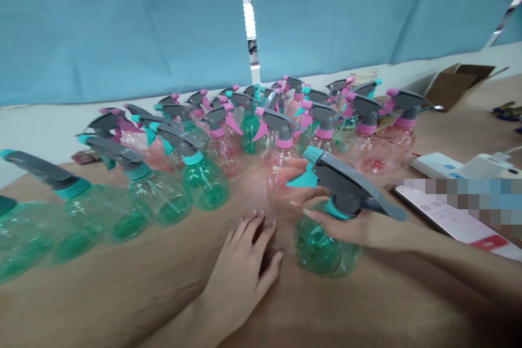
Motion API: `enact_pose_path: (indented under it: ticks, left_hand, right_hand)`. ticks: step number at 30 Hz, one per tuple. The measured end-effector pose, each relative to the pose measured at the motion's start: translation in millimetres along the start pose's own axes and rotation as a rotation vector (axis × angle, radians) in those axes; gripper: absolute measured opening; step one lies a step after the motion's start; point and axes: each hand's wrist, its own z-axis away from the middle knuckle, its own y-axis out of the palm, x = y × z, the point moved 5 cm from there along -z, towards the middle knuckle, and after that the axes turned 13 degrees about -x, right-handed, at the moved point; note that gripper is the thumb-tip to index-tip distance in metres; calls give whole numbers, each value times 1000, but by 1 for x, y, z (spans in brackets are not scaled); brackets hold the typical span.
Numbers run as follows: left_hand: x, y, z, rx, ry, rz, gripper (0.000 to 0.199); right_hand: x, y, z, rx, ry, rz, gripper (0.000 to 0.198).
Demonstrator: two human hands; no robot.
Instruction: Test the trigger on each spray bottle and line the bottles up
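Observation:
A green spray bottle (322, 244) with a grey and turquoise trigger head stands nearly upright at the centre right. My right hand (350, 228) is around its neck, thumb on the near side and fingers reaching past the far side. Palm down on the brown tabletop, my left hand (240, 266) holds nothing, its fingers stretched out left of that bottle. Just beyond the right fingertips is a pink spray bottle (281, 160). Another green spray bottle (206, 182) stands ahead of my left hand.
A row of green spray bottles (159, 196) runs along the left. Several pink and green bottles (222, 152) crowd the back. At right lie a phone (444, 212), a white plug device (485, 168) and an open cardboard box (452, 87). Blue cloth (163, 22) hangs behind.

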Motion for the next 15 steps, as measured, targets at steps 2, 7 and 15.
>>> enact_pose_path:
  ticks: [2, 7, 15]
  left_hand:
    - [0, 0, -1, 9, -1, 1, 40]
    - [1, 0, 0, 18, -8, 2, 41]
    - [1, 0, 0, 7, -8, 11, 40]
  right_hand:
    - [-6, 3, 2, -9, 20, 31, 10]
    - [-3, 5, 1, -35, 36, 98, 9]
    - [11, -3, -1, -22, 86, 41, 10]
